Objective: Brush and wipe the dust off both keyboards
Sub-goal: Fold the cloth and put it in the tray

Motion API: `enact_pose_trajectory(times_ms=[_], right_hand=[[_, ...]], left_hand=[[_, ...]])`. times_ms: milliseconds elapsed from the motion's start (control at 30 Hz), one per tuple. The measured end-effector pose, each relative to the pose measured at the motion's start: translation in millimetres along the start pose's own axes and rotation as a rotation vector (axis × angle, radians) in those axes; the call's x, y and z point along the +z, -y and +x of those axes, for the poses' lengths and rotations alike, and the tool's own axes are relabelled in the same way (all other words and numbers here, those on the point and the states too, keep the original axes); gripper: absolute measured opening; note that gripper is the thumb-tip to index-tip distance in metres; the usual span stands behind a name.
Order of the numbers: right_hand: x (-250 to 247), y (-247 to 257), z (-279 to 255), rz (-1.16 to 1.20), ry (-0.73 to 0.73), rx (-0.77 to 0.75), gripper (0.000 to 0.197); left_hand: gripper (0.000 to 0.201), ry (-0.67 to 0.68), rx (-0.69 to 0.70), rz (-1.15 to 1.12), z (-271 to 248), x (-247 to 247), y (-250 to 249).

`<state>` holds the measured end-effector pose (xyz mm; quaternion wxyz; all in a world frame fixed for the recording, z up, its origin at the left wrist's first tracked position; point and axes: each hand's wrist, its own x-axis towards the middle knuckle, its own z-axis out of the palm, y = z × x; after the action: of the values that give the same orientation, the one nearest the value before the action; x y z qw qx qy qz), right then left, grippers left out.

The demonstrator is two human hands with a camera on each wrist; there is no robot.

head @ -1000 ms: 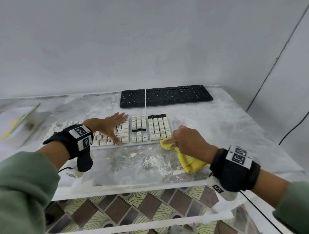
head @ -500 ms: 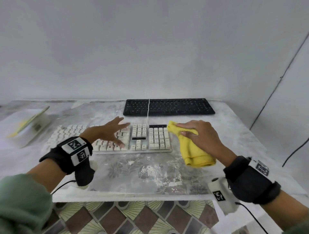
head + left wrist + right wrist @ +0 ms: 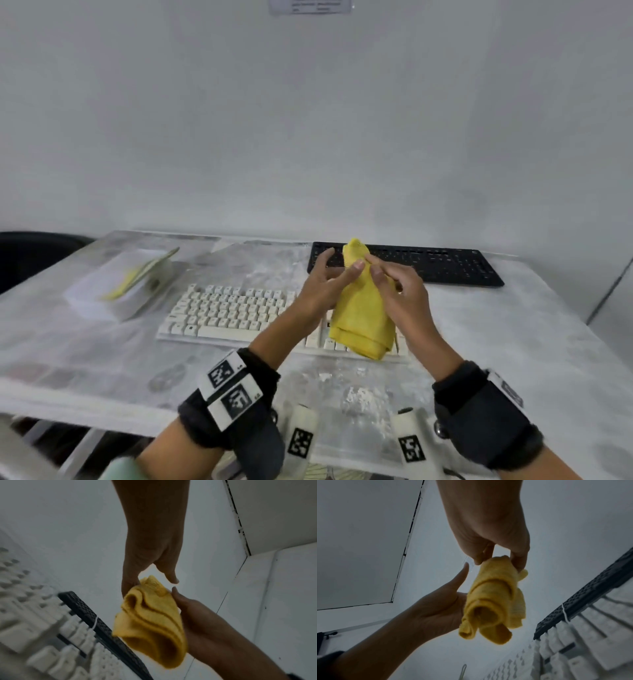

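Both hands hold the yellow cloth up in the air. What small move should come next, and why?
Probably lower the yellow cloth onto the white keyboard below it: both the left hand and right hand pinch it, folded, above the keys.

The head view was evenly and softly lit, the pale wall (image 3: 308,120) bright with no hard shadows, though wide-angle bending curved the table (image 3: 548,342) edges and the lower left corner smeared. Both wrist views were dim and grainy with dark corners. In them the white keyboard (image 3: 25,628) was blurred, and the yellow cloth (image 3: 494,601) soft-edged.
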<state>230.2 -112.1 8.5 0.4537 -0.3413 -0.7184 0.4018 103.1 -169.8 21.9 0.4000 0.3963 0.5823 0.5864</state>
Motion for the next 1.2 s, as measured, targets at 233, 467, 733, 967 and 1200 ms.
enact_pose_trajectory(times_ms=[233, 467, 733, 967, 1200], right_hand=[[54.7, 23.1, 3.6, 0.367, 0.110, 0.281, 0.035], [104.4, 55.3, 13.3, 0.463, 0.196, 0.335, 0.041], [178.7, 81.7, 24.8, 0.366, 0.047, 0.114, 0.037], [234.0, 92.1, 35.6, 0.379, 0.173, 0.111, 0.037], [282.8, 93.4, 62.1, 0.403, 0.204, 0.212, 0.035]], left_hand=[[0.035, 0.018, 0.052, -0.044, -4.7, -63.7, 7.0], [0.061, -0.051, 0.070, 0.023, -1.6, -136.7, 4.8], [0.084, -0.028, 0.059, 0.028, 1.7, -205.6, -0.4], [0.075, -0.126, 0.248, 0.103, -0.9, -262.6, 3.6], [0.046, -0.033, 0.234, 0.142, 1.4, -306.6, 0.1]])
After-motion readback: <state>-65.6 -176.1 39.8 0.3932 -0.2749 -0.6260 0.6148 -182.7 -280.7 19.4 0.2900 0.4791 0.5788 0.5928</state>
